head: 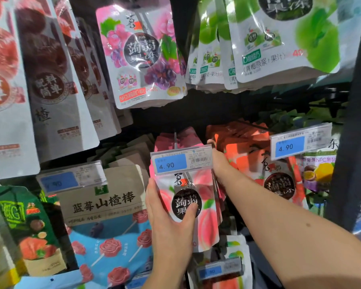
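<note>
A row of pink peach jelly pouches [206, 217] hangs on a store hook under a price tag [181, 160] reading 4.90. My left hand [171, 222] grips the front pouch, thumb across its black round label and fingers along its left edge. My right hand [217, 161] reaches in beside the tag, to the right of the pouch row. Its fingers go behind the tag and the pouches, so I cannot see how they lie.
Red-orange strawberry pouches [277, 180] hang right of the peach row under a second tag [300, 142]. A beige and blue hawthorn stick bag [104, 217] hangs on the left. Grape pouches [144, 55] and green plum pouches [279, 38] hang above. A dark shelf post [350, 142] stands at right.
</note>
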